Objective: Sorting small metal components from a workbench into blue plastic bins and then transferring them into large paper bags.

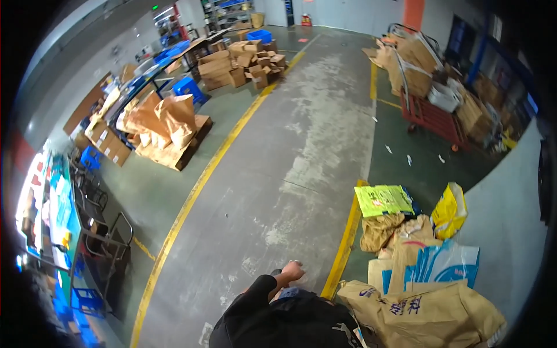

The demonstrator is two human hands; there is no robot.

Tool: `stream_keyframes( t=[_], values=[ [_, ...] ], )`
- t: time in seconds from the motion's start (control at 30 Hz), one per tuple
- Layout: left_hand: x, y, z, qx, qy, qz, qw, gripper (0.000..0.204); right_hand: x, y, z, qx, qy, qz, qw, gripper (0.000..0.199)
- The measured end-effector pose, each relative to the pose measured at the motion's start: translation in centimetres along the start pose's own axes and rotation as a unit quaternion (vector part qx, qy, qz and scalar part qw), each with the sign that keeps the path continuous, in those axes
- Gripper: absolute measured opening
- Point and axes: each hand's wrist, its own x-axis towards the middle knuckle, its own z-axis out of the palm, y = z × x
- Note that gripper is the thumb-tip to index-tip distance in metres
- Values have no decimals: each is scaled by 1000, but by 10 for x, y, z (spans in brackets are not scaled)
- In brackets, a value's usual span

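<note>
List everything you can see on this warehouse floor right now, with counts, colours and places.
Brown paper sacks: several, piled lower right.
Yellow-green flat sack: one, atop that pile.
Yellow plastic bag: one, right of it.
Red wheeled cart: one, loaded with cardboard, upper right.
Wooden pallet with brown sacks: one, left.
Cardboard boxes: many, brown, far centre.
Blue plastic crate: one, far.
Yellow floor line: long, diagonal.
Hand: one, black sleeve, bottom centre, empty; which hand is unclear.

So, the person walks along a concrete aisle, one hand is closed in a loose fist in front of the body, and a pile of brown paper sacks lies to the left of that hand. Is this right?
Not quite. In the head view the pile of brown paper sacks lies to the right of the hand, beyond the yellow floor line, not to the left. The concrete aisle and the loosely closed hand in front of the body are as you say.
</note>
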Motion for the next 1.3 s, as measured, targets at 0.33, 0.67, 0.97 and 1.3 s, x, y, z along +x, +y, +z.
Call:
stream_keyframes(
  t=[0.33,0.67,0.97,1.3],
  values=[
    [-120,116,-298,-306,158,491,801,44,-286,-26,-6,389,-322,-165,847,11],
    [-163,-58,-373,86,76,221,969,25,-357,-291,3,734,-363,-154,553,10],
    [-137,-219,-487,43,199,66,977,14,-338,-428,101,719,-670,97,159,16],
    [-148,-302,-615,-40,211,-51,975,19,-279,-640,243,555,-785,260,95,45]
  ],
)
